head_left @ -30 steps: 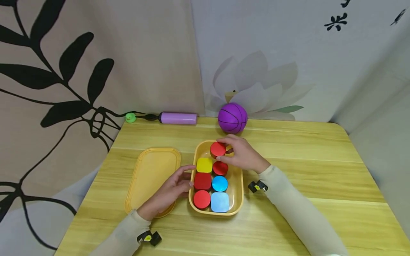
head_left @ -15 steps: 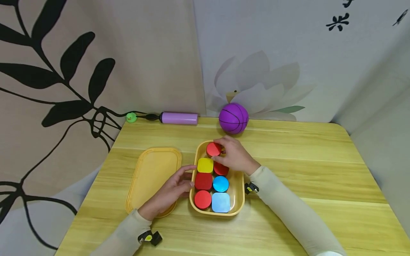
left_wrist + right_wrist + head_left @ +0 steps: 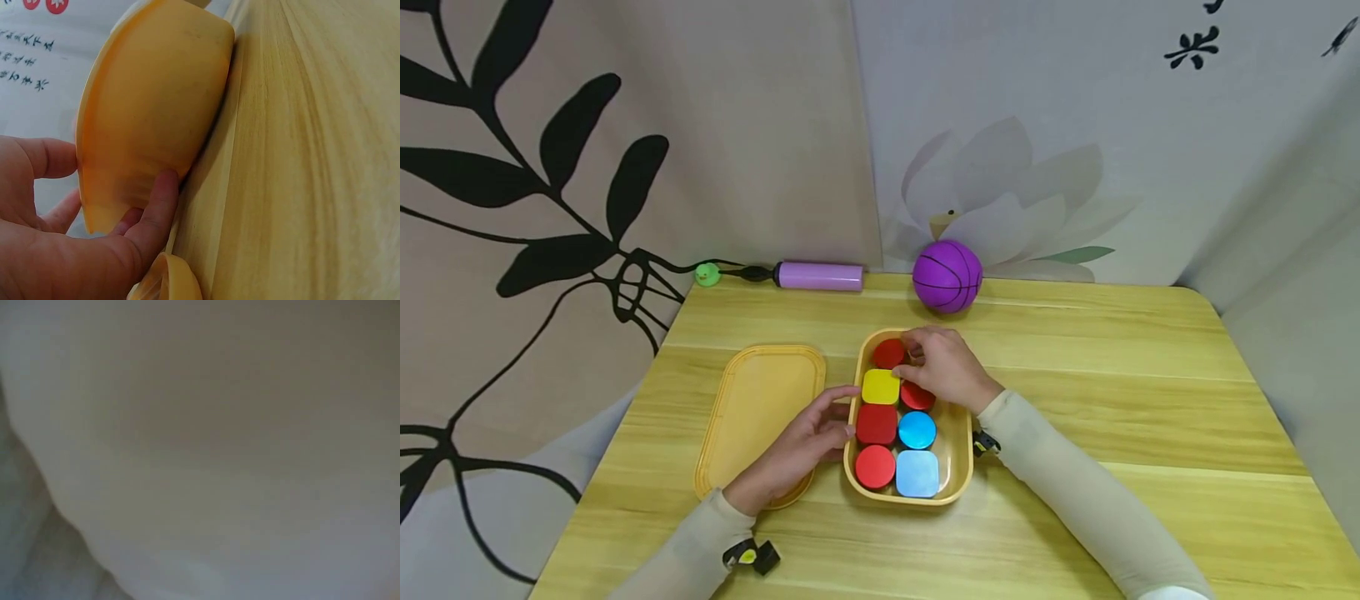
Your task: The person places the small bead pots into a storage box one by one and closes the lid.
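Note:
In the head view my right hand (image 3: 951, 367) pinches a red round block (image 3: 887, 353) low in the far left corner of a yellow plastic box (image 3: 957, 450). My left hand (image 3: 801, 446) rests its fingers against the box's left side. In the left wrist view its fingers (image 3: 159, 203) touch the outer wall and rim. Inside the box sit a yellow square block (image 3: 880, 387), a red square block (image 3: 876, 425), a near red round block (image 3: 875, 467), a partly covered red round block (image 3: 917, 397), a blue round block (image 3: 917, 430) and a light blue square block (image 3: 917, 474). Cloth fills the right wrist view.
A yellow lid (image 3: 763, 400) lies left of the box, partly under the left hand. At the table's back edge are a purple ball (image 3: 947, 277), a lilac pump (image 3: 820, 276) and a small green toy (image 3: 707, 274). Wood-grain table (image 3: 1112, 375) extends rightward.
My right hand has moved left and lowered the red round block into the far left corner, beyond the yellow block. The left hand stays at the box's side.

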A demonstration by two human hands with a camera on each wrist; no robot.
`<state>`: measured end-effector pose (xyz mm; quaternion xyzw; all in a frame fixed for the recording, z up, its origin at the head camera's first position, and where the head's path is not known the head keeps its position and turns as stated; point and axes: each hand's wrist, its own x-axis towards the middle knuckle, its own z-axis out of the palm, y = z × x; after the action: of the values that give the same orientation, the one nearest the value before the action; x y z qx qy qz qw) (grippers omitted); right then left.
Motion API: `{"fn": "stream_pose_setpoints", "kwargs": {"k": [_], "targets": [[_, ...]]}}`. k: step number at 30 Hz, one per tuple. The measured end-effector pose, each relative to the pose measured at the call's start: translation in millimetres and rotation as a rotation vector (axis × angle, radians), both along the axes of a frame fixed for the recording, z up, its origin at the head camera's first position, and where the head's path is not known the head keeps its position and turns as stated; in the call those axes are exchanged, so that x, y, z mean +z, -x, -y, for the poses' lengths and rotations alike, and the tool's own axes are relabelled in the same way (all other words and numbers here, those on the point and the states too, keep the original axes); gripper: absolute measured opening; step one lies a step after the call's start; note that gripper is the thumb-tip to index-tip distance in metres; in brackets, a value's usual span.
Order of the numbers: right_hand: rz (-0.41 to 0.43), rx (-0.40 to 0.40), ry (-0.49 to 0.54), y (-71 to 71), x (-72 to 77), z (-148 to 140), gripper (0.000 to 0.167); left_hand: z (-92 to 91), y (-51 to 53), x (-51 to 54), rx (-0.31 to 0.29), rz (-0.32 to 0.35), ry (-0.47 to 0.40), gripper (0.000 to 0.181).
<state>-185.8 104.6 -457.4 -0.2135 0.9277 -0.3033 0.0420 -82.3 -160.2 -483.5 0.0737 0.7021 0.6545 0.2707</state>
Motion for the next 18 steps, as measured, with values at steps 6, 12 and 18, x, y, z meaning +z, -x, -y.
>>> {"fn": "stream_pose_setpoints", "kwargs": {"k": [6, 12, 18], "targets": [[0.030, -0.001, -0.002, 1.1, -1.3, 0.2, 0.052, 0.4, 0.2, -1.0, -0.003, 0.005, 0.003, 0.055], [0.038, 0.015, 0.042, -0.1, 1.2, -2.1, 0.051, 0.3, 0.8, -0.3, -0.001, 0.003, 0.007, 0.055], [0.031, 0.051, 0.104, -1.7, 4.5, -8.5, 0.053, 0.1, 0.8, 0.8, -0.002, 0.003, 0.009, 0.056]]}}
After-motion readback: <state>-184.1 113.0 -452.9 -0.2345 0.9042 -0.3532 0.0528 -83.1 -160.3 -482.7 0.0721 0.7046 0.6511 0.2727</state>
